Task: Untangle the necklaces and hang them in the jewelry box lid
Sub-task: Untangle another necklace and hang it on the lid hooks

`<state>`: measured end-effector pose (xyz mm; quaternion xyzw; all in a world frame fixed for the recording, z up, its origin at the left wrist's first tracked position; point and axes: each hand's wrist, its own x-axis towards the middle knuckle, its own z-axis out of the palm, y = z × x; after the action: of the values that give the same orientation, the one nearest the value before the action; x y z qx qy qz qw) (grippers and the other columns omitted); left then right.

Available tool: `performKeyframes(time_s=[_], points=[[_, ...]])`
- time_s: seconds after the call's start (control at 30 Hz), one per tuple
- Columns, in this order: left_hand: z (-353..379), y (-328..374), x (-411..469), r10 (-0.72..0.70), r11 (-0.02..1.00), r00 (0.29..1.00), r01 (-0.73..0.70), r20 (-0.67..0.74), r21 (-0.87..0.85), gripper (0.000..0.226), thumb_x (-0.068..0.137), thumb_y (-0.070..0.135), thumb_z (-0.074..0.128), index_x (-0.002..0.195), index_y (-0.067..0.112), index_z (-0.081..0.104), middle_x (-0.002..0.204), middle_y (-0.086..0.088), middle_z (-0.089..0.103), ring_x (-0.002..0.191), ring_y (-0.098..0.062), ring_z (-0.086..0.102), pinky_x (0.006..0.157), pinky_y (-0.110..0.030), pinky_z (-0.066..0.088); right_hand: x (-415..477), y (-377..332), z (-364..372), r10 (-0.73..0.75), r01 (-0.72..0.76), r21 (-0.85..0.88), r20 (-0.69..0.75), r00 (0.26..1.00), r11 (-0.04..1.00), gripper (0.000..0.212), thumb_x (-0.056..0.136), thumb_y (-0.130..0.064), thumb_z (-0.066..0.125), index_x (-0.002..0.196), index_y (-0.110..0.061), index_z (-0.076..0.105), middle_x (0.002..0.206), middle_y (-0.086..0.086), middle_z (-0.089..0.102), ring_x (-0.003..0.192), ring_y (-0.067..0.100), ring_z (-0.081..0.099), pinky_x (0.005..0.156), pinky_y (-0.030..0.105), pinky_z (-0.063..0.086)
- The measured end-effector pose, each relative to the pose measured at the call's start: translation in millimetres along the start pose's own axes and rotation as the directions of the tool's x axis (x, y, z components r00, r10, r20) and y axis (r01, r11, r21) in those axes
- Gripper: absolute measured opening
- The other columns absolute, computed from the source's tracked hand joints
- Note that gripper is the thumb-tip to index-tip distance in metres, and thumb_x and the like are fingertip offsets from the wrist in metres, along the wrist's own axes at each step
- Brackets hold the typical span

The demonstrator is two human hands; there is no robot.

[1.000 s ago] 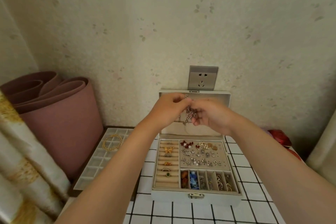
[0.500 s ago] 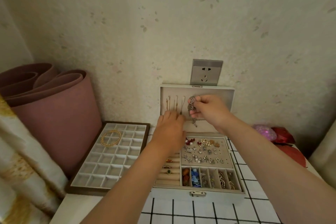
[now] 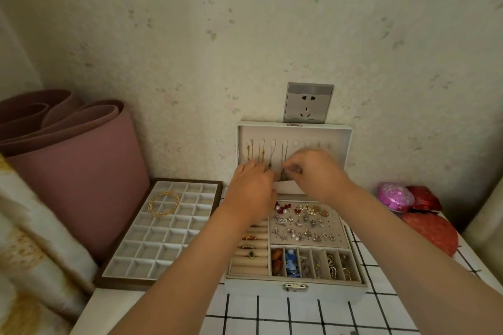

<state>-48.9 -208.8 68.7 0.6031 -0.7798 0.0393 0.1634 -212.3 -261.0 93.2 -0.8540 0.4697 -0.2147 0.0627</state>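
The white jewelry box [image 3: 295, 287] stands open, and its upright lid [image 3: 341, 141] shows a row of hooks. Several thin necklaces [image 3: 261, 153] hang from the left hooks. A small bunched silver necklace [image 3: 284, 175] sits between my two hands in front of the lid. My right hand [image 3: 318, 171] pinches the bunch from the right. Curled against it from the left is my left hand [image 3: 251, 190], whose fingertips touch the bunch. Both hands hide the lower middle of the lid.
A compartment tray [image 3: 163, 231] with a gold bangle [image 3: 163, 203] lies left of the box. A rolled pink mat [image 3: 73, 171] stands at the far left. Pink and red foil items [image 3: 408, 198] lie at the right. A wall socket [image 3: 307, 103] is above the lid.
My right hand has come down from the lid's hooks with the bunched necklace. My left hand has risen to meet it. The camera has tilted down slightly.
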Motion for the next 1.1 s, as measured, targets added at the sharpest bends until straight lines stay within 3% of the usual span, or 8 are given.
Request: performKeyframes(time_s=[0.07, 0.17, 0.47, 0.57, 0.67, 0.87, 0.97, 1.1], points=[[0, 0, 0, -0.001, 1.0, 1.0, 0.001, -0.005, -0.003, 0.028, 0.094, 0.029, 0.049, 0.118, 0.019, 0.062, 0.115, 0.0, 0.059, 0.117, -0.021, 0.044, 0.101, -0.035, 0.031, -6, 0, -3, 0.007, -0.009, -0.067, -0.026, 1.0, 0.998, 0.021, 0.09, -0.018, 0.06, 0.098, -0.029, 0.077, 0.099, -0.007, 0.074, 0.093, 0.016, 0.066, 0.084, 0.034, 0.054], [-1, 0, 0, -0.005, 1.0, 1.0, 0.005, -0.001, -0.016, 0.028, 0.094, 0.029, 0.048, 0.117, 0.022, 0.062, 0.116, 0.001, 0.059, 0.117, -0.021, 0.044, 0.1, -0.035, 0.031, -13, -5, 1, 0.031, -0.006, -0.23, 0.105, 0.994, 0.973, 0.024, 0.086, -0.025, 0.056, 0.1, -0.032, 0.075, 0.098, -0.008, 0.071, 0.094, 0.019, 0.065, 0.08, 0.031, 0.051], [-2, 1, -1, -0.027, 0.998, 0.999, 0.028, 0.028, -0.053, 0.04, 0.094, 0.03, 0.05, 0.134, 0.024, 0.054, 0.127, 0.003, 0.059, 0.122, -0.019, 0.045, 0.104, -0.034, 0.03, -21, -5, 7, 0.0, 0.023, -0.101, 0.221, 0.975, 0.995, 0.047, 0.091, -0.018, 0.058, 0.137, -0.027, 0.056, 0.127, 0.003, 0.06, 0.124, 0.024, 0.048, 0.104, 0.04, 0.041], [-7, 9, -10, -0.025, 0.995, 0.999, 0.027, 0.021, -0.094, 0.048, 0.094, 0.03, 0.051, 0.142, 0.026, 0.047, 0.136, 0.002, 0.056, 0.125, -0.019, 0.045, 0.105, -0.035, 0.03, -33, -3, -1, 0.023, -0.029, 0.05, 0.121, 0.992, 0.998, 0.045, 0.092, -0.012, 0.059, 0.135, -0.027, 0.058, 0.128, -0.004, 0.058, 0.117, 0.015, 0.052, 0.102, 0.033, 0.043], [-16, 25, -24, -0.023, 0.986, 1.0, 0.024, 0.003, -0.166, 0.048, 0.096, 0.029, 0.052, 0.144, 0.026, 0.045, 0.138, 0.002, 0.054, 0.127, -0.02, 0.044, 0.106, -0.036, 0.031, -55, -6, -17, 0.054, -0.066, 0.147, 0.079, 0.995, 0.987, 0.039, 0.093, -0.012, 0.06, 0.129, -0.029, 0.062, 0.12, -0.009, 0.058, 0.09, 0.0, 0.053, 0.09, 0.023, 0.046], [-30, 67, -64, 0.019, 0.958, 0.999, -0.032, -0.047, -0.284, 0.027, 0.095, 0.028, 0.054, 0.12, 0.023, 0.064, 0.11, 0.004, 0.062, 0.105, -0.016, 0.053, 0.092, -0.035, 0.045, -118, -21, -47, 0.093, -0.127, 0.308, 0.123, 0.988, 0.943, 0.025, 0.092, -0.014, 0.063, 0.104, -0.034, 0.071, 0.09, -0.013, 0.066, 0.063, -0.01, 0.055, 0.066, 0.012, 0.04], [-30, 89, -92, 0.047, 0.934, 0.997, -0.065, -0.061, -0.351, 0.014, 0.093, 0.025, 0.056, 0.101, 0.026, 0.068, 0.095, 0.012, 0.06, 0.088, -0.008, 0.053, 0.078, -0.028, 0.048, -154, -24, -56, 0.093, -0.158, 0.29, 0.224, 0.97, 0.944, 0.016, 0.089, -0.016, 0.068, 0.09, -0.032, 0.073, 0.08, -0.016, 0.063, 0.067, -0.016, 0.056, 0.062, 0.006, 0.039], [-22, 114, -126, 0.08, 0.896, 0.992, -0.029, 0.097, -0.443, 0.012, 0.093, 0.025, 0.057, 0.093, 0.028, 0.069, 0.083, 0.016, 0.06, 0.075, 0.0, 0.053, 0.068, -0.022, 0.048, -196, -22, -51, 0.142, -0.232, 0.159, 0.439, 0.887, 0.96, 0.013, 0.086, -0.022, 0.071, 0.095, -0.031, 0.075, 0.091, -0.014, 0.065, 0.083, -0.001, 0.062, 0.071, 0.013, 0.046]])
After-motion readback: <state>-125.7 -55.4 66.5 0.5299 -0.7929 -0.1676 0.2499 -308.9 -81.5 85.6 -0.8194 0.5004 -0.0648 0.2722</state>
